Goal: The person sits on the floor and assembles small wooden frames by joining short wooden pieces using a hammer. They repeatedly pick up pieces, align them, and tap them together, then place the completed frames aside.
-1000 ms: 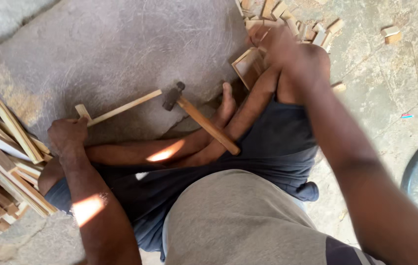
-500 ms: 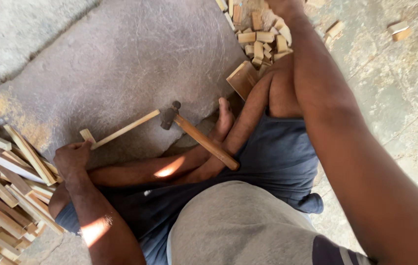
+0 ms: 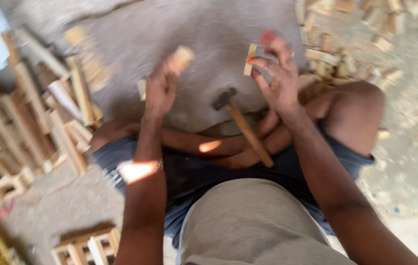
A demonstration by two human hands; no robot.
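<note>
Head view, looking down on a seated person whose crossed legs are framing a grey stone slab [image 3: 189, 29]. The left hand [image 3: 160, 88] is closing around a long wooden strip [image 3: 182, 58]; the strip is lifting clear of the slab, whereas half a second earlier it was lying flat there and the same hand was resting low beside the left knee. The right hand [image 3: 278, 76] is pinching a short wooden block [image 3: 250, 59] between thumb and fingertips, the remaining fingers spreading loosely above it; a moment before, this hand was reaching out to the heap of small wooden offcuts [image 3: 346, 34] at upper right, and it is now coming back over the slab with one piece. The two pieces are hanging near each other above the stone, apart and not touching. The hammer [image 3: 246, 125] is lying untouched as before, its dark head sitting on the near edge of the slab and its wooden handle slanting down across the feet [image 3: 248, 147] toward the lap. A loose pile of longer wooden slats [image 3: 37, 118] is lying at the left, and parts of assembled wooden frames [image 3: 88, 245] are showing along the lower left edge. The whole view is blurring with motion, so the exact grip on the strip and the shape of its far end cannot be told with certainty. The camera is also sitting closer and more squarely over the slab than in the earlier view.
</note>
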